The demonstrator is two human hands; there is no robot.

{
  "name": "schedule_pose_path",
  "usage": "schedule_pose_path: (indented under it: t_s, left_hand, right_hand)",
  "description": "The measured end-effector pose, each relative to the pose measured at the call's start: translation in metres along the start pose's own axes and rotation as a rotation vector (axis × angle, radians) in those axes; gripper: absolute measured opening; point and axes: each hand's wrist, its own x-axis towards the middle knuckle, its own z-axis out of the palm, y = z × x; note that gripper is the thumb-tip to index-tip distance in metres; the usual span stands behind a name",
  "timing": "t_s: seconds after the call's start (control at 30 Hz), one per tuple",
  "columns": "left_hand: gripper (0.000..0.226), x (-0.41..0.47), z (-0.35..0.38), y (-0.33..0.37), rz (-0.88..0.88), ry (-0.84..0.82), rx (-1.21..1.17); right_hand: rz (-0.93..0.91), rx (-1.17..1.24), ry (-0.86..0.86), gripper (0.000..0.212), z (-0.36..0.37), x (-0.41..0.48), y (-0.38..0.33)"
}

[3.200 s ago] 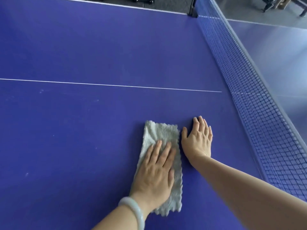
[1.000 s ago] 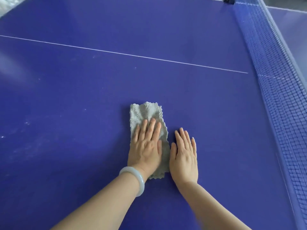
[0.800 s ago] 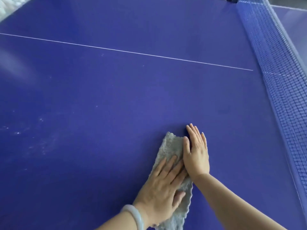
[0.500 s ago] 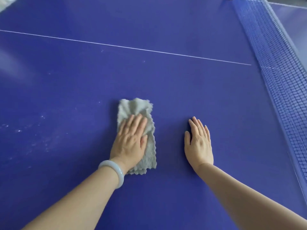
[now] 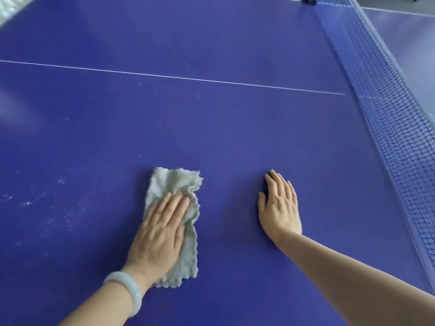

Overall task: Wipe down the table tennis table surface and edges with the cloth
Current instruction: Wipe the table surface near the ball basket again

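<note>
Soft, even daylight fills the frame, and the blue bench (image 5: 211, 128) is bright with no hard glare. A pale sheen washes it out at the upper right, beyond the net (image 5: 386, 109), and a fainter one lies at the left edge. Thin, diffuse shadows hug the left sides of the cloth (image 5: 174, 184) and the right hand (image 5: 280, 208). The upper-left corner is a blurred white patch. The white line (image 5: 188, 78) bows slightly, as through a wide lens.

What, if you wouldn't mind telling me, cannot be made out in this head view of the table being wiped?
All in the head view:
Near edge of the table: cut off by the frame's bottom.
Middle of the cloth and the surface beneath: covered by the left hand.
Palm of the right hand: hidden by its own back.
The white patch, top left: blurred and cropped.
Far half beyond the net: washed out by glare.
</note>
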Motion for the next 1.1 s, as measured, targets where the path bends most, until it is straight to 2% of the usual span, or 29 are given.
schedule_pose_path:
  t_s: [0.1, 0.17, 0.23, 0.3, 0.37, 0.43, 0.5, 0.57, 0.67, 0.9, 1.1]
  left_hand:
    - [0.061, 0.002, -0.004, -0.011, -0.392, 0.006, -0.024]
    - [0.062, 0.007, -0.003, 0.027, -0.504, 0.005, -0.079]
    - [0.063, 0.01, 0.002, 0.074, -0.386, 0.022, -0.123]
    - [0.065, 0.007, 0.005, 0.108, -0.157, -0.02, -0.126]
    - [0.065, 0.004, 0.005, 0.114, 0.028, -0.05, -0.119]
    - [0.06, 0.002, 0.002, 0.09, 0.132, -0.05, -0.111]
    - [0.057, 0.0, 0.0, 0.048, 0.075, -0.041, -0.116]
    - [0.057, -0.003, -0.003, 0.004, -0.101, -0.028, -0.112]
    - [0.059, -0.005, -0.007, -0.018, -0.254, -0.019, -0.109]
    - [0.058, -0.007, -0.006, -0.015, -0.271, -0.031, -0.14]
    - [0.057, -0.009, -0.005, -0.014, -0.269, -0.015, -0.129]
  right_hand:
    - [0.007, -0.019, -0.007, 0.055, 0.003, 0.001, -0.002]
    - [0.012, -0.038, -0.008, 0.055, 0.003, -0.001, -0.002]
    - [0.019, -0.044, -0.01, 0.055, 0.001, 0.0, -0.003]
    - [0.016, -0.042, -0.022, 0.054, 0.001, 0.002, -0.004]
    - [0.016, -0.031, -0.024, 0.053, 0.0, 0.003, -0.004]
    - [0.017, -0.034, -0.023, 0.053, -0.001, 0.002, -0.003]
    - [0.016, -0.04, -0.022, 0.053, -0.001, 0.001, -0.002]
    - [0.017, -0.032, -0.011, 0.053, -0.001, 0.002, -0.002]
    - [0.005, -0.048, 0.009, 0.053, -0.002, 0.007, -0.004]
    - [0.043, -0.205, -0.083, 0.056, -0.001, 0.003, -0.018]
    - [-0.043, -0.084, -0.068, 0.059, 0.032, -0.04, -0.095]
